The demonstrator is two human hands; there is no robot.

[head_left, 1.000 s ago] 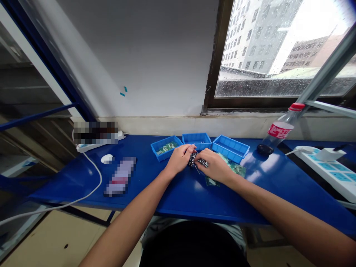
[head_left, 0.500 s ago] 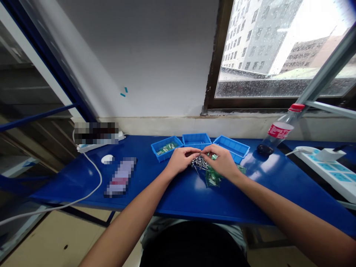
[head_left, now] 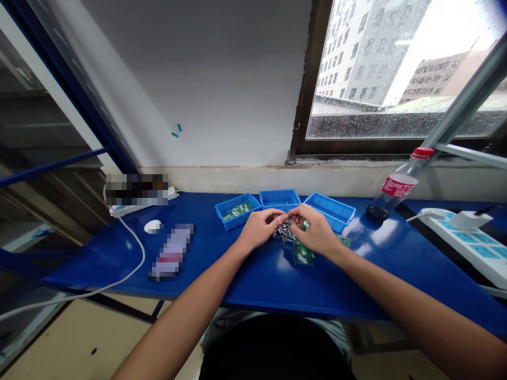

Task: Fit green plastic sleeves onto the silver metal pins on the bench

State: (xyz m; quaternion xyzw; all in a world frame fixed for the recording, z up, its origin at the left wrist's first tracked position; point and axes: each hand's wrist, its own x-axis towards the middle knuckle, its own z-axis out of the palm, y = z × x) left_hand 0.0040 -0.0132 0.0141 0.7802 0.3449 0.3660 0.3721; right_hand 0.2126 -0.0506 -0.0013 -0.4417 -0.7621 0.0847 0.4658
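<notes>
My left hand (head_left: 258,228) and my right hand (head_left: 312,227) meet fingertip to fingertip over the table, both closed in a pinch. Whatever lies between the fingertips is too small to make out. Right beneath them is a heap of thin silvery metal pieces, like screws or pins (head_left: 284,233). Small green plastic packets (head_left: 302,254) lie against the heap, partly under my right hand. Behind the hands stand three blue bins: the left bin (head_left: 226,222) holds green and white pieces, the middle bin (head_left: 279,192) a few metal pieces, and the right bin (head_left: 336,205) shows its bare inside.
A cola bottle (head_left: 398,184) with a red cap stands at the back right, near a white power strip (head_left: 467,243). On the left lie a blurred phone-like object (head_left: 172,252), a small white object (head_left: 152,227) and a white cable (head_left: 134,269) on the blue table (head_left: 261,287).
Both hands stay over the heap. The fingertips have shifted slightly, with the left thumb now reaching closer to the right fingers. The bins and packets have not moved.
</notes>
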